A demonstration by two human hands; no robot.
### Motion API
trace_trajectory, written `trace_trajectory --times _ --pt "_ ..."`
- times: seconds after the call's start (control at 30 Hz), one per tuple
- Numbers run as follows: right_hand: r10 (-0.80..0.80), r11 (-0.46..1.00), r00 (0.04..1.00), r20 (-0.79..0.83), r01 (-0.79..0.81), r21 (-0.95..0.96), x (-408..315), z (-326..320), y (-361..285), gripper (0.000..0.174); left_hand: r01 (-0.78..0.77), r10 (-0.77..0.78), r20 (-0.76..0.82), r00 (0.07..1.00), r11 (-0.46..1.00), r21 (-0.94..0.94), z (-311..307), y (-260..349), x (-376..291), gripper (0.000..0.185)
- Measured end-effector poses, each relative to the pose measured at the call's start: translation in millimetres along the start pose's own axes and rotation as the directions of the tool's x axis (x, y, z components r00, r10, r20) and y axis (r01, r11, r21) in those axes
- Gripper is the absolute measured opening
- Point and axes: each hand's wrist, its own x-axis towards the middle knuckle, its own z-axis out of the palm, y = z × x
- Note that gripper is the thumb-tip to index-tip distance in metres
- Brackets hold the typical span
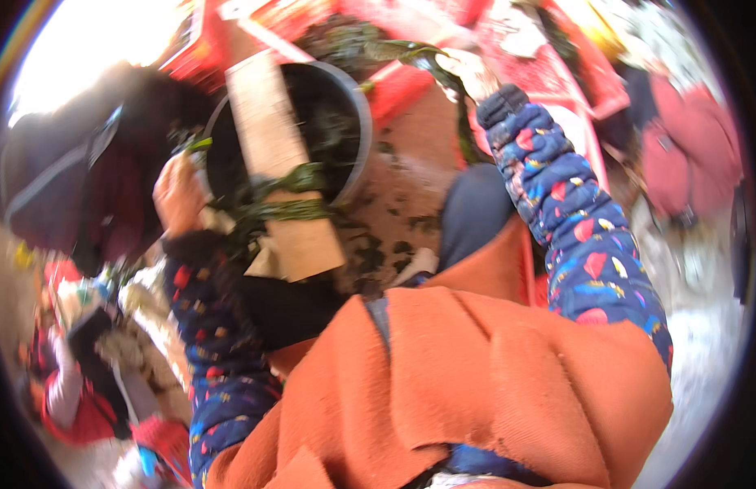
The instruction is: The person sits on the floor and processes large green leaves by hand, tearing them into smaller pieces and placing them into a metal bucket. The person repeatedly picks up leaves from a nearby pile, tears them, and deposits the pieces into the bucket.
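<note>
My right hand (471, 72) is at the upper right, closed on a long dark-green leafy strand (408, 52), perhaps kelp, that trails left and hangs below the hand. At the left rim of a round dark tub (361, 116), my left hand (179, 194) has curled fingers beside a bit of green strand; its hold is blurred. A wooden board (271, 122) lies across the tub. More green strands (292, 209) are wrapped or draped around the board's lower part.
Red plastic crates (402, 91) stand beyond and right of the tub, some with dark greenery. Dark scraps (369, 253) litter the brown floor. A co-worker in dark clothes (109, 165) is close on the left; other people are at the lower left and right.
</note>
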Motion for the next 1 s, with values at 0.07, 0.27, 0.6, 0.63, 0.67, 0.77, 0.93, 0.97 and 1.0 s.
trace_trajectory --times 0.07,0.27,0.6,0.63,0.67,0.77,0.93,0.97,1.0 --pt "0.04 0.994 0.99 -0.133 -0.054 -0.099 -36.7 -37.7 -45.0 0.021 0.225 -0.132 0.262 0.956 0.903 -0.366 18.3 31.0 -17.3 0.024" --pt "-0.117 0.924 0.878 -0.464 -0.076 -0.376 -169.3 -139.1 -159.7 0.02 0.122 0.111 0.428 0.897 0.868 -0.481 75.9 126.8 -64.4 0.025" --pt "0.184 0.026 0.79 -0.584 -0.598 -0.801 -271.9 -191.5 -163.3 0.025 0.069 0.253 0.649 0.717 0.901 -0.428 148.2 212.2 -122.1 0.027" --pt "0.226 0.514 0.785 -0.577 -0.599 -0.614 -280.2 -194.7 -141.8 0.023 0.078 0.247 0.67 0.7 0.906 -0.416 149.4 216.8 -128.6 0.028" --pt "0.204 0.346 0.861 -0.466 -0.509 -0.788 -278.9 -196.5 -121.3 0.022 0.082 0.247 0.69 0.68 0.91 -0.407 149.5 221.6 -133.7 0.03" --pt "0.507 0.576 0.724 -0.468 -0.688 -0.441 -276.1 -171.1 -48.8 0.024 0.056 0.258 0.648 0.717 0.905 -0.422 143.3 234.3 -149.5 0.03" --pt "0.153 0.393 0.918 -0.365 -0.396 -0.83 -288.8 -60.3 95.7 0.062 0.088 0.173 0.589 0.789 0.918 -0.387 137.6 227.7 -170.9 0.028" --pt "0.131 0.429 0.922 -0.365 -0.385 -0.817 -286.7 -46.5 115.4 0.065 0.125 0.122 0.589 0.799 0.924 -0.362 138.7 220.5 -173.8 0.028" --pt "0.029 0.389 0.866 -0.498 -0.469 -0.793 -285.1 -38.6 129.2 0.065 0.164 0.083 0.589 0.804 0.921 -0.354 140.4 212.8 -172.8 0.027"
